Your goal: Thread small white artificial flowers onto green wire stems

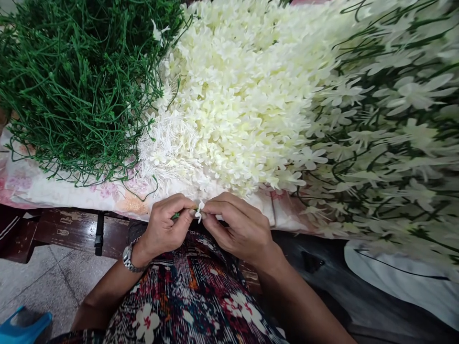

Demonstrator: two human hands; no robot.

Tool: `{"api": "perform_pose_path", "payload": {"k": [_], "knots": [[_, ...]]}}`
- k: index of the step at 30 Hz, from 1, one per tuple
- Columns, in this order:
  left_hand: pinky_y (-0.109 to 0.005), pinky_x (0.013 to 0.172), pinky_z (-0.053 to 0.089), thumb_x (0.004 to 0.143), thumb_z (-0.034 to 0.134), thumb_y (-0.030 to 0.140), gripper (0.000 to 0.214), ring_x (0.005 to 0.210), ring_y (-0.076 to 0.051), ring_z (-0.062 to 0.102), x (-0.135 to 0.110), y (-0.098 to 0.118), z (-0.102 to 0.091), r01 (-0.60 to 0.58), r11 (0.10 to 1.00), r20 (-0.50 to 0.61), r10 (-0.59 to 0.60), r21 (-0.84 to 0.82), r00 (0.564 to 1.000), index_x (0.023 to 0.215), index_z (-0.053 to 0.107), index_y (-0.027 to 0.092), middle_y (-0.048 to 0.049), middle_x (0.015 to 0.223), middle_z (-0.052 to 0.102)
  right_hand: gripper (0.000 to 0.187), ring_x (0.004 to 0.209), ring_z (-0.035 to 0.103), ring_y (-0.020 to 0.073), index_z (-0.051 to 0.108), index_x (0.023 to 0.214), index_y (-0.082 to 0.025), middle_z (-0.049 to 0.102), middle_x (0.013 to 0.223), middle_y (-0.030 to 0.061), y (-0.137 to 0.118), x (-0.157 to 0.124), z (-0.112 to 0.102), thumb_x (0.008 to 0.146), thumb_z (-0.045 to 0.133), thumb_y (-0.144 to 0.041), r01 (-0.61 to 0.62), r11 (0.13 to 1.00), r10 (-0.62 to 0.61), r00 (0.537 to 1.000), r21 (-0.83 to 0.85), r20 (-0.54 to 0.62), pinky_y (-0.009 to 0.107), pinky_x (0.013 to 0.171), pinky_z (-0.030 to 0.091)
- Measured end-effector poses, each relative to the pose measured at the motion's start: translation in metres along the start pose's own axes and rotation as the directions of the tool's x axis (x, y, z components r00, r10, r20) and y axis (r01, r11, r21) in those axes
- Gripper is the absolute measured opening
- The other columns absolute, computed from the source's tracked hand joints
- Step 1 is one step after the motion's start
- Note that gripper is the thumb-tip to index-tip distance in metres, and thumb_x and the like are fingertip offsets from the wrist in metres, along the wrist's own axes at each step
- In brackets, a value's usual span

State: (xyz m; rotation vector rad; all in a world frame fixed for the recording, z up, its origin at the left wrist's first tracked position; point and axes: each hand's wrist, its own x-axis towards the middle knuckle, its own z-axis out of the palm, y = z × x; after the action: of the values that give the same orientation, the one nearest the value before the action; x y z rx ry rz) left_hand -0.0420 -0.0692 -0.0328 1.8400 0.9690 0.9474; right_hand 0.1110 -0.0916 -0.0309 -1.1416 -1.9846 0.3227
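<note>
My left hand (168, 224) is closed in a pinch on a thin green plastic stem (175, 216), just over my lap at the table's near edge. My right hand (238, 224) is closed too, fingertips pinching a small white plastic flower (199, 210) at the stem's tip. The two hands meet fingertip to fingertip. A silver wristwatch (129, 258) is on my left wrist. Right behind the hands lies a big heap of loose cream-white flower heads (244, 95).
A tangled mound of green stems (79, 81) fills the far left of the table. Finished white-flower sprigs on green stems (390, 138) pile up on the right. A floral cloth (53, 188) covers the table; a wooden bench (71, 229) and tiled floor lie below left.
</note>
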Motion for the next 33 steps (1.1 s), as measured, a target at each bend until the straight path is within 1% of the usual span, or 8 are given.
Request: {"api": "perform_pose_path", "payload": {"k": [5,8,13,17,21,25,29,33], "knots": [[-0.02,0.051,0.033,0.077,0.044,0.009,0.012,0.054,-0.007,0.041,0.001,-0.002,0.001,-0.02,1.0,-0.029,0.021,0.018,0.999,0.069,0.051,0.014,0.0021,0.058,0.045,0.016,0.065,0.052,0.0103,0.05,0.082,-0.015,0.055,0.069,0.0029,0.003,0.0,0.008,0.071,0.051,-0.004,0.004,1.0,-0.004,1.0,0.022,-0.005,0.023,0.057,0.047],[-0.02,0.051,0.034,0.077,0.044,0.009,0.011,0.054,-0.007,0.042,0.002,-0.004,0.002,-0.02,0.999,-0.019,0.021,0.04,1.0,0.07,0.051,0.014,0.0019,0.058,0.046,0.016,0.065,0.052,0.0104,0.05,0.083,-0.016,0.055,0.069,0.0025,0.004,0.0,0.009,0.072,0.05,-0.004,-0.021,0.999,0.021,1.0,0.024,-0.009,0.023,0.057,0.047],[-0.021,0.052,0.035,0.076,0.044,0.008,0.011,0.054,-0.008,0.043,0.003,-0.006,0.002,-0.039,0.997,0.011,0.038,0.061,0.999,0.07,0.051,0.014,0.0014,0.058,0.048,0.015,0.066,0.052,0.0105,0.05,0.083,-0.016,0.055,0.069,0.0017,0.002,-0.001,0.002,0.073,0.048,-0.005,-0.061,0.998,0.061,0.996,-0.009,0.064,0.023,0.058,0.046],[-0.021,0.052,0.035,0.075,0.043,0.007,0.011,0.054,-0.008,0.043,0.002,-0.007,0.001,-0.047,0.996,0.037,0.045,0.071,0.998,0.07,0.051,0.014,0.001,0.058,0.048,0.013,0.068,0.051,0.0112,0.05,0.084,-0.015,0.055,0.07,0.0029,0.001,-0.002,-0.003,0.074,0.049,-0.006,-0.05,0.998,0.054,0.993,-0.047,0.105,0.024,0.06,0.046],[-0.021,0.051,0.034,0.075,0.043,0.008,0.012,0.054,-0.008,0.042,0.003,-0.006,0.001,-0.045,0.997,0.048,0.041,0.07,0.998,0.068,0.05,0.014,0.0009,0.057,0.048,0.012,0.068,0.051,0.0115,0.051,0.083,-0.015,0.055,0.071,0.0033,0.001,-0.001,-0.004,0.075,0.047,-0.007,-0.016,0.998,0.025,0.989,-0.065,0.145,0.025,0.061,0.046],[-0.021,0.05,0.034,0.076,0.042,0.009,0.012,0.053,-0.009,0.041,0.003,-0.007,0.002,-0.042,0.996,0.03,0.039,0.077,0.999,0.068,0.05,0.014,0.0011,0.056,0.046,0.014,0.07,0.051,0.0124,0.051,0.085,-0.016,0.056,0.072,0.0038,0.003,0.001,-0.002,0.075,0.046,-0.007,0.011,0.997,0.001,0.988,-0.074,0.154,0.026,0.062,0.046],[-0.021,0.051,0.034,0.075,0.041,0.008,0.012,0.053,-0.009,0.042,0.003,-0.009,0.002,-0.068,0.993,0.022,0.066,0.093,0.998,0.069,0.05,0.014,0.001,0.057,0.046,0.014,0.069,0.051,0.0124,0.051,0.085,-0.015,0.055,0.072,0.0039,0.003,0.001,0.0,0.075,0.046,-0.006,0.008,0.997,0.003,0.989,-0.074,0.147,0.026,0.062,0.047],[-0.021,0.052,0.035,0.076,0.042,0.009,0.012,0.054,-0.009,0.042,0.003,-0.008,0.001,-0.029,0.997,0.032,0.027,0.073,0.999,0.068,0.05,0.014,0.0011,0.057,0.046,0.013,0.069,0.051,0.0117,0.051,0.083,-0.015,0.055,0.071,0.0034,0.002,0.001,0.0,0.075,0.047,-0.006,-0.006,0.998,0.013,0.991,-0.056,0.13,0.025,0.062,0.046]]}}
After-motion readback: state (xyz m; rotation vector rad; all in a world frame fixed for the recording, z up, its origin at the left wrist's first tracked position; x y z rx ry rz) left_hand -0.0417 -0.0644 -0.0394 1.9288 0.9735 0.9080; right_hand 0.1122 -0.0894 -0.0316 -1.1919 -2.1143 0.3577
